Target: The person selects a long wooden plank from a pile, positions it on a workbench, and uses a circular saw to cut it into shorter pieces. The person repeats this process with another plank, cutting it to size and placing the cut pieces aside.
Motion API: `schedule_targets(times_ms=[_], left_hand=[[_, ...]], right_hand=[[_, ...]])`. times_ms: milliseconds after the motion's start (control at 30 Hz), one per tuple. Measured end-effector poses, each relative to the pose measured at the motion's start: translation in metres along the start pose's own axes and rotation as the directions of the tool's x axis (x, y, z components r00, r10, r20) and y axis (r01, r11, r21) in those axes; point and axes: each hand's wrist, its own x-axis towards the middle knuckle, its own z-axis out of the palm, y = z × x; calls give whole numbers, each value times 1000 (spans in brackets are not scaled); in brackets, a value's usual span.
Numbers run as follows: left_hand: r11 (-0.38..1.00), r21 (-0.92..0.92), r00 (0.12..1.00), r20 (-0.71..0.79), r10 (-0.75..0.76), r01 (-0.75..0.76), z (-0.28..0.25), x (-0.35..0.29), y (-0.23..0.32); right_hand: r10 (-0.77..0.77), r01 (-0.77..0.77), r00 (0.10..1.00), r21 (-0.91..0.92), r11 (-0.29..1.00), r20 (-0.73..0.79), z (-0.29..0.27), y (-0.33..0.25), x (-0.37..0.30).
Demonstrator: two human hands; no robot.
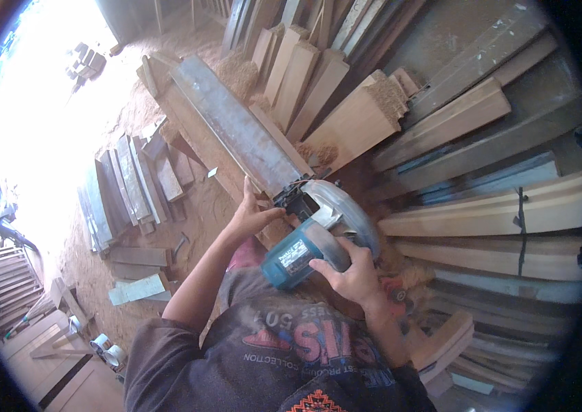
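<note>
A circular saw (293, 259) with a teal motor housing and a grey curved blade guard sits at the near end of a long grey plank (229, 120). My right hand (356, 276) is wrapped round the saw's rear handle. At the plank's left edge, just ahead of the saw, my left hand (248, 218) grips with the thumb pointing toward the saw's base; its lower fingers are hidden. The plank lies on a wider brown board (198, 141) dusted with sawdust. The blade itself cannot be seen.
Stacked lumber (483, 226) fills the right side, and cut planks (305, 75) fan out beyond. Shorter offcuts (126, 182) lie on the sandy ground at left, with a hammer (181, 244) near them. A red tool (395, 294) sits by my right forearm.
</note>
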Motion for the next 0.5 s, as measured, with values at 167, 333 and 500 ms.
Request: schedule_targets(times_ms=[167, 333, 500], left_hand=[[912, 374, 951, -184, 250, -167, 21, 6, -7], [974, 214, 982, -159, 104, -68, 21, -5, -8], [980, 181, 976, -186, 117, -83, 22, -6, -10]], right_hand=[[51, -49, 994, -29, 998, 91, -6, 4, 3], [82, -75, 993, -86, 994, 81, -3, 6, 3], [105, -97, 990, -87, 991, 92, -2, 5, 5]])
